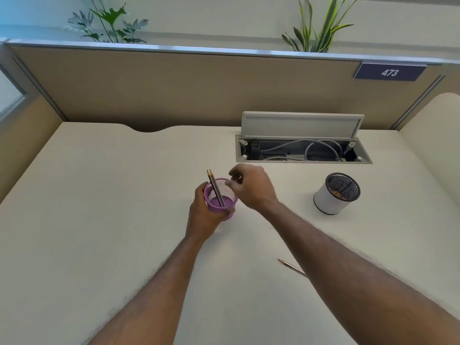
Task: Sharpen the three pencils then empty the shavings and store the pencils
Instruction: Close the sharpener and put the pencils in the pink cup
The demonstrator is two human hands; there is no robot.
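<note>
A purple mesh cup (222,204) stands in the middle of the desk with my left hand (202,212) wrapped around its left side. Two sharpened pencils (214,186) lean inside it, tips up and to the back left. My right hand (251,186) hovers just right of the cup's rim with its fingers curled loosely and nothing visible in them. A third pencil (290,265) lies flat on the desk nearer to me, partly hidden under my right forearm, with its point toward the left. A white bin (334,194) with a black mesh liner stands to the right, and shavings show inside it.
An open cable hatch (302,148) with its raised lid sits at the back of the desk, wires inside. A tan partition wall (174,90) bearing a "473" plate closes off the far edge. The cream desk surface (99,207) spreads wide to the left.
</note>
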